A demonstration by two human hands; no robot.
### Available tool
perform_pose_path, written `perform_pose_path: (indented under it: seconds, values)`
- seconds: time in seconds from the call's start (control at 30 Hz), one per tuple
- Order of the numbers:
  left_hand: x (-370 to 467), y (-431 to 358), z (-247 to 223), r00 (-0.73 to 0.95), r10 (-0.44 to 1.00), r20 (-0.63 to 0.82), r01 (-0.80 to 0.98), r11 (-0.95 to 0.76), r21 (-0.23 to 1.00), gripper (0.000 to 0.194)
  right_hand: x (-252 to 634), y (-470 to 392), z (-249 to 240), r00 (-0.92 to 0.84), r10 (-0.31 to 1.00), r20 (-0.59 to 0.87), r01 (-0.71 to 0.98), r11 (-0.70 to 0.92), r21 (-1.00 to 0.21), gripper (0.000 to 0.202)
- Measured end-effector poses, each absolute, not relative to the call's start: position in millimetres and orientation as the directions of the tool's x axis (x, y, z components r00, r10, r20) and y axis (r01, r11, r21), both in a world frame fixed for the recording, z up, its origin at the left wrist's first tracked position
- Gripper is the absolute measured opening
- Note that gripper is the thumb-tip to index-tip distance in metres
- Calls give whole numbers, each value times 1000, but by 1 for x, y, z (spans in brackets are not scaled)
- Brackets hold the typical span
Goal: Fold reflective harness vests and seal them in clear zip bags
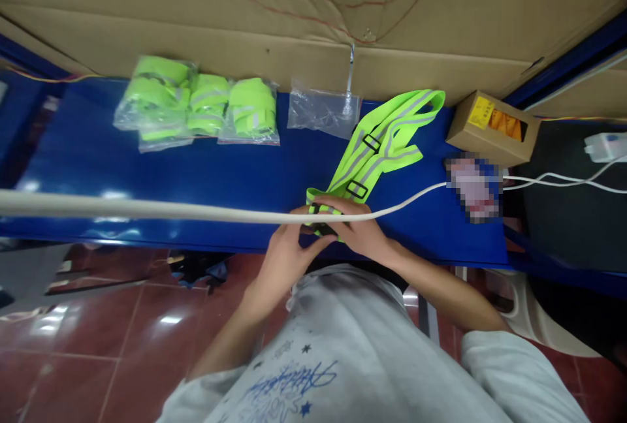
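Observation:
A neon yellow-green reflective strap (392, 132) with grey stripes and black slide buckles stretches over the blue table from my hands toward the back. At the table's front edge, my left hand (292, 247) curls around the near end of the strap. My right hand (362, 230) closes on that same end from the other side, its fingers over the top. A dark piece, perhaps a buckle, shows between the hands; its details are partly covered. A white cable (196, 206) crosses the view in front of the fingers.
Several bagged neon straps (252, 109) lie at the back left, beside a clear plastic bag (321, 111). A cardboard box (490, 128) stands at the back right, near a blurred-out phone-like object (473, 188). Cardboard (220, 34) walls the table's back.

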State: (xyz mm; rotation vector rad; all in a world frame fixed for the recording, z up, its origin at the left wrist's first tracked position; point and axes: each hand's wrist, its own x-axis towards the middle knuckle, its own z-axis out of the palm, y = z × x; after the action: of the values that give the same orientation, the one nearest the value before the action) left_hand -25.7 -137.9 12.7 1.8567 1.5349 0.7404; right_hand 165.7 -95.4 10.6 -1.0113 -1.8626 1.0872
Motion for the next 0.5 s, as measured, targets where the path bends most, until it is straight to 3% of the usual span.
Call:
perform_pose_path:
  seconds: [0.23,0.37,0.5]
  values:
    - [-27,-139,-5,226,972,66,568,-186,802,69,175,-98,-12,-212,973,97,334,165,-928,31]
    - [-22,-141,-8,179,982,52,469,-132,873,73,182,-105,-4,-224,957,185,324,252,-912,29]
    - [-16,-147,-17,114,992,49,419,-93,903,81,193,-119,14,-178,967,184,454,246,-856,29]
